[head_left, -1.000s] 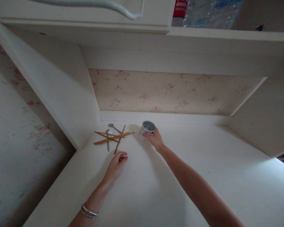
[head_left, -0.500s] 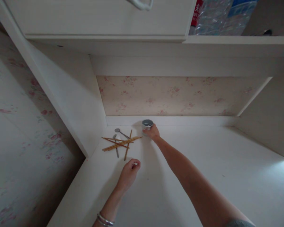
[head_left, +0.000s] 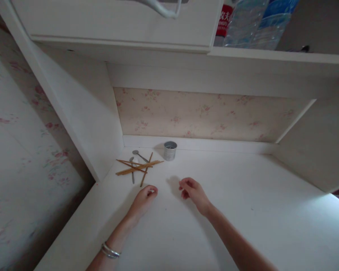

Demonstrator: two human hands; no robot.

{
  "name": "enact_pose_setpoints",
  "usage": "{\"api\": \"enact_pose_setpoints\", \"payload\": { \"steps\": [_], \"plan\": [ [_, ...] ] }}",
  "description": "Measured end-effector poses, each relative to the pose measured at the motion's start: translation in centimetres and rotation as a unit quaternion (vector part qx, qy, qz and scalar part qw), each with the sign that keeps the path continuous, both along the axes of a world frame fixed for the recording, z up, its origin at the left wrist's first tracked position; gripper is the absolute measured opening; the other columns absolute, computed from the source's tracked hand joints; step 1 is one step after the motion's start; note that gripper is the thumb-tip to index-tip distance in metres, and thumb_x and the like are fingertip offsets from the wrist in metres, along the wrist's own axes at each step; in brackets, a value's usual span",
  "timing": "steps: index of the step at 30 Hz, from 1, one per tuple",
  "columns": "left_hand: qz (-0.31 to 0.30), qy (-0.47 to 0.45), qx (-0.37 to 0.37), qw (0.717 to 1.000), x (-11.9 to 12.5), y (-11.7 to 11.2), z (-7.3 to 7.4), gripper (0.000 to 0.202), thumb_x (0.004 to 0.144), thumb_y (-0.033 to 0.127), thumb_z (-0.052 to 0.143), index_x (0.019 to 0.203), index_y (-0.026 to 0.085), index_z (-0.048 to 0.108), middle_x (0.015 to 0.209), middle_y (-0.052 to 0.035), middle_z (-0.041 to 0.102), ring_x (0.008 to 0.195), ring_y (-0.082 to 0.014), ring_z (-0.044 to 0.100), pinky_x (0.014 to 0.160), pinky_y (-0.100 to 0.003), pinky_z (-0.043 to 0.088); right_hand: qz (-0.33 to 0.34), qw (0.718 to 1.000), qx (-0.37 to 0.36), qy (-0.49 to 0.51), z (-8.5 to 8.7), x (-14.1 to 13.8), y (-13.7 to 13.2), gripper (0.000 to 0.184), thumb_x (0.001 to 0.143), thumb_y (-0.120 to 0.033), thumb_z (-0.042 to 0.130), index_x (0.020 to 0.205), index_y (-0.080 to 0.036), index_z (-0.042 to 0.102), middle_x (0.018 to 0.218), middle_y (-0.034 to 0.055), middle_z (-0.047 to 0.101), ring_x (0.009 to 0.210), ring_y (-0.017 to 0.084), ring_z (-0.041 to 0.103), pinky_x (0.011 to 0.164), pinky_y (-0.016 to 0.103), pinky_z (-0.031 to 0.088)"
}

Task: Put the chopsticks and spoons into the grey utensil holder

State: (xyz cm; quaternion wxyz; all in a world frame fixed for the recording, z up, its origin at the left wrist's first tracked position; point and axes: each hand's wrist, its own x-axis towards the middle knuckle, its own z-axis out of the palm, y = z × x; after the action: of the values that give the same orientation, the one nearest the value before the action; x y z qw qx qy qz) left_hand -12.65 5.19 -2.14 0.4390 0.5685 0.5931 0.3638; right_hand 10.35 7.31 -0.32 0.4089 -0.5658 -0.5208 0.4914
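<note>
A silver metal cup, a perforated holder, stands upright near the back edge of the white tabletop. To its left lies a loose pile of brown chopsticks, several of them crossing each other. Two metal spoons, one spoon behind the pile and another spoon partly under it, lie among them. My left hand is just in front of the chopsticks, fingers curled with thumb and fingertips together and nothing seen in them. Over the tabletop, apart from the cup, my right hand holds nothing, its thumb and fingers apart.
White side panels rise at the left and right of the tabletop. Overhead hangs a cabinet with a handle, and plastic bottles stand on the open shelf beside it. Floral wallpaper covers the back.
My right hand has let go of the metal cup and drawn back toward me, its fingers now apart. The cup stands on its own. The view has shifted slightly.
</note>
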Motion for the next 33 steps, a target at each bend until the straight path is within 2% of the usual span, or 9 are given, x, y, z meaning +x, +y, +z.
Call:
{"api": "enact_pose_setpoints", "payload": {
  "steps": [1, 3, 7, 10, 12, 16, 21, 27, 33],
  "plan": [
    [0.002, 0.002, -0.001, 1.0, 0.0, 0.0, -0.1, 0.029, 0.079, 0.041, 0.053, 0.092, 0.018, 0.065, 0.081, -0.0036, 0.064, 0.078, -0.0201, 0.058, 0.071, -0.03, 0.039, 0.032, 0.999, -0.01, 0.04, -0.3, 0.4, -1.7, 0.036, 0.079, -0.053, 0.062, 0.083, -0.018, 0.058, 0.072, 0.0018, 0.063, 0.046, 0.011, 0.056, 0.045, 0.024, 0.045],
    [0.007, 0.003, 0.0, 1.0, 0.4, -0.1, -0.2, 0.032, 0.08, 0.042, 0.052, 0.094, 0.018, 0.065, 0.086, -0.0041, 0.066, 0.081, -0.0202, 0.058, 0.073, -0.03, 0.04, 0.049, 0.995, -0.022, 0.086, -1.0, 1.1, -4.3, 0.037, 0.079, -0.055, 0.063, 0.078, -0.018, 0.057, 0.067, -0.0009, 0.061, 0.039, 0.007, 0.049, 0.036, 0.02, 0.035],
    [-0.027, 0.014, -0.003, 1.0, 3.2, -1.3, 0.9, 0.035, 0.081, 0.044, 0.049, 0.095, 0.016, 0.064, 0.086, -0.004, 0.066, 0.081, -0.0195, 0.059, 0.074, -0.029, 0.041, 0.035, 0.995, -0.017, 0.096, -2.3, 1.8, -6.2, 0.042, 0.079, -0.058, 0.062, 0.071, -0.017, 0.056, 0.053, -0.0049, 0.053, 0.033, 0.005, 0.038, 0.033, 0.019, 0.023],
    [-0.113, 0.015, 0.023, 0.993, 7.0, -2.6, 2.2, 0.032, 0.084, 0.044, 0.049, 0.09, 0.016, 0.064, 0.082, -0.003, 0.065, 0.079, -0.0181, 0.058, 0.073, -0.028, 0.04, 0.035, 0.995, -0.001, 0.091, -2.9, 1.9, -6.2, 0.04, 0.082, -0.055, 0.06, 0.072, -0.017, 0.056, 0.049, -0.0065, 0.047, 0.036, 0.005, 0.035, 0.035, 0.019, 0.021],
    [-0.142, -0.001, 0.052, 0.988, 9.5, -3.2, 2.6, 0.033, 0.086, 0.045, 0.047, 0.082, 0.016, 0.063, 0.077, -0.002, 0.063, 0.076, -0.0166, 0.056, 0.07, -0.027, 0.039, 0.039, 0.995, 0.018, 0.086, -3.2, 1.9, -6.1, 0.037, 0.083, -0.053, 0.059, 0.076, -0.017, 0.058, 0.051, -0.0065, 0.046, 0.04, 0.006, 0.035, 0.037, 0.019, 0.023],
    [-0.114, -0.084, 0.034, 0.989, 12.4, -3.3, 2.2, 0.035, 0.086, 0.047, 0.047, 0.071, 0.016, 0.057, 0.065, 0.0009, 0.054, 0.065, -0.0132, 0.047, 0.061, -0.025, 0.035, 0.023, 0.997, 0.048, 0.059, -3.8, 2.1, -6.0, 0.034, 0.086, -0.05, 0.055, 0.079, -0.017, 0.06, 0.055, -0.0052, 0.047, 0.046, 0.008, 0.039, 0.041, 0.02, 0.028],
    [-0.084, -0.146, -0.034, 0.985, 12.1, -3.4, 1.4, 0.034, 0.082, 0.047, 0.052, 0.066, 0.018, 0.048, 0.051, 0.0067, 0.037, 0.053, -0.0099, 0.035, 0.053, -0.024, 0.027, 0.042, 0.998, 0.054, 0.005, -3.7, 2.2, -6.2, 0.031, 0.089, -0.045, 0.049, 0.08, -0.017, 0.06, 0.056, -0.004, 0.05, 0.047, 0.01, 0.042, 0.044, 0.021, 0.03],
    [-0.083, -0.119, -0.04, 0.989, 11.7, -4.0, 1.4, 0.031, 0.083, 0.045, 0.051, 0.066, 0.018, 0.047, 0.051, 0.0073, 0.036, 0.051, -0.009, 0.033, 0.05, -0.024, 0.024, 0.054, 0.995, 0.072, -0.05, -2.9, 2.2, -6.5, 0.026, 0.089, -0.038, 0.048, 0.077, -0.018, 0.06, 0.056, -0.004, 0.051, 0.05, 0.011, 0.044, 0.046, 0.021, 0.032],
    [-0.089, -0.111, -0.029, 0.989, 11.9, -4.0, 1.2, 0.031, 0.083, 0.045, 0.051, 0.067, 0.018, 0.049, 0.052, 0.0071, 0.037, 0.05, -0.0087, 0.033, 0.049, -0.024, 0.023, 0.053, 0.994, 0.077, -0.061, -3.0, 2.2, -6.6, 0.025, 0.089, -0.036, 0.047, 0.078, -0.018, 0.06, 0.058, -0.0035, 0.052, 0.053, 0.011, 0.045, 0.049, 0.021, 0.033]
  ]
}}
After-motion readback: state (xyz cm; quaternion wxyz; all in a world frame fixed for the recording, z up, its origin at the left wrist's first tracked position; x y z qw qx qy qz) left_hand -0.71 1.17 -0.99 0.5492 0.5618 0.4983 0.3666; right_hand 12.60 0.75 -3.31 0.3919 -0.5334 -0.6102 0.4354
